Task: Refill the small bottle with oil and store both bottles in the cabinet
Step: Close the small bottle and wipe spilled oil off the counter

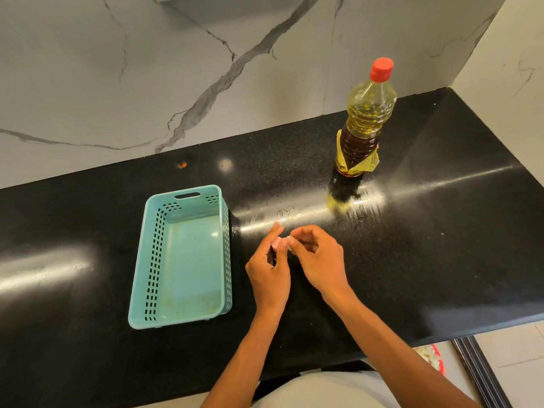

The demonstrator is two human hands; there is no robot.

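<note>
A tall clear oil bottle [362,128] with a red cap stands upright at the back right of the black counter [441,231], partly filled with dark oil. My left hand [269,275] is wrapped around a small bottle [276,242], mostly hidden by the fingers; only its pinkish top shows. My right hand [316,257] pinches a small pale piece at that top, fingertips touching the left hand's. Whether it is a cap or a stopper I cannot tell.
A light blue perforated plastic basket [153,260] with nothing in it sits on the counter left of my hands. A marble wall rises behind the counter. The counter's front edge runs at the lower right, with floor beyond.
</note>
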